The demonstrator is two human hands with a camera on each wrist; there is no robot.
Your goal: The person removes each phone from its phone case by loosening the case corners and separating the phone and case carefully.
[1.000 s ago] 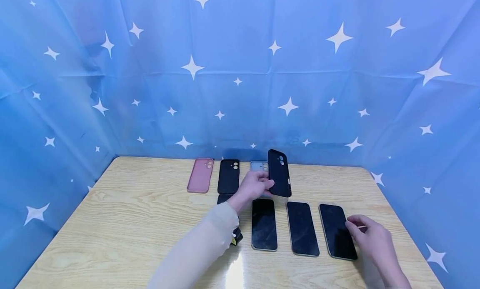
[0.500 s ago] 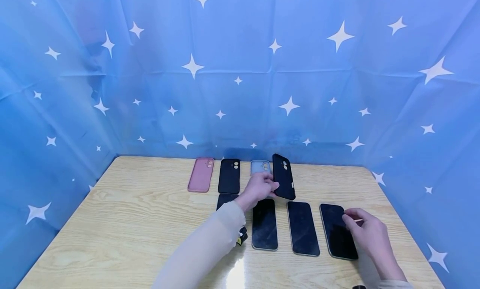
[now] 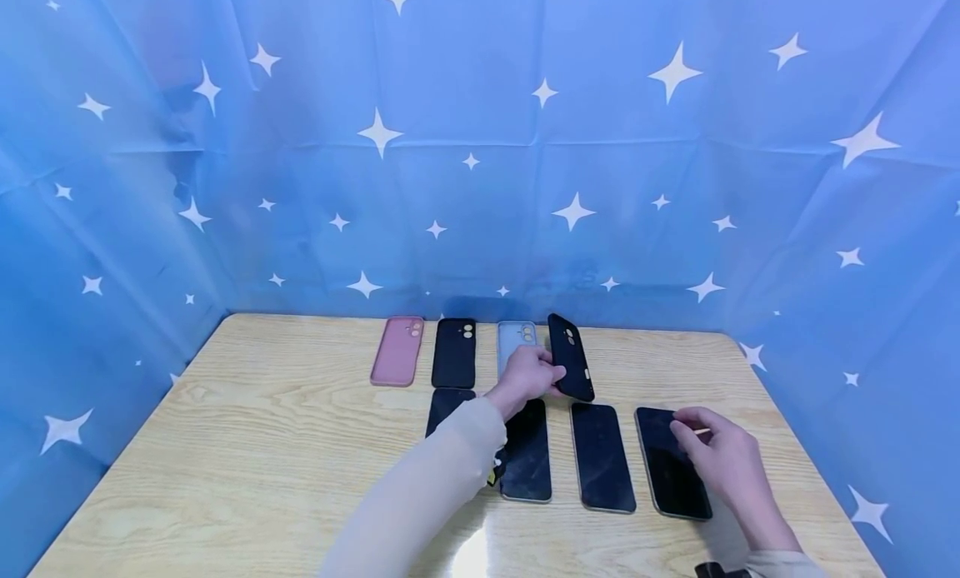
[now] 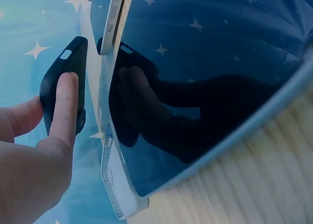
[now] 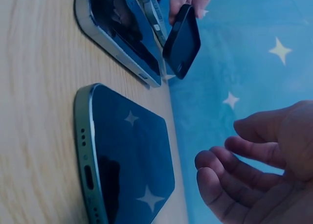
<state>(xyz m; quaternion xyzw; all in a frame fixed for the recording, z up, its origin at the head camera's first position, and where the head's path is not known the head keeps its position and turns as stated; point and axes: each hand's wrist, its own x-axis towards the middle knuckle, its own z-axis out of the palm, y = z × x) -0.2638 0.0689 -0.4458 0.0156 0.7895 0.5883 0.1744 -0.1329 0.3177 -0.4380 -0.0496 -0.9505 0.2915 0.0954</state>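
My left hand (image 3: 527, 373) pinches a black phone case (image 3: 572, 359) by its left edge, thumb on one face. The case tilts above the back of the table, its inner side with the camera holes showing. In the left wrist view the thumb and fingers grip the case (image 4: 58, 67) near its edge. Over the upper part of the rightmost phone (image 3: 671, 478) hovers my right hand (image 3: 722, 457), its fingers loosely bent. The right wrist view shows that hand (image 5: 259, 170) holding nothing, apart from the phone (image 5: 134, 155).
A pink case (image 3: 397, 351), another black case (image 3: 453, 353) and a light blue case (image 3: 514, 336) lie along the back. In front are more dark phones, one in the middle (image 3: 602, 457), one left of it (image 3: 531, 461), and one (image 3: 447, 403) partly behind my left sleeve.
My left hand has shifted right with the black case and lowered it a little, uncovering more of the blue case. My right hand has slid slightly left and up over the rightmost phone.
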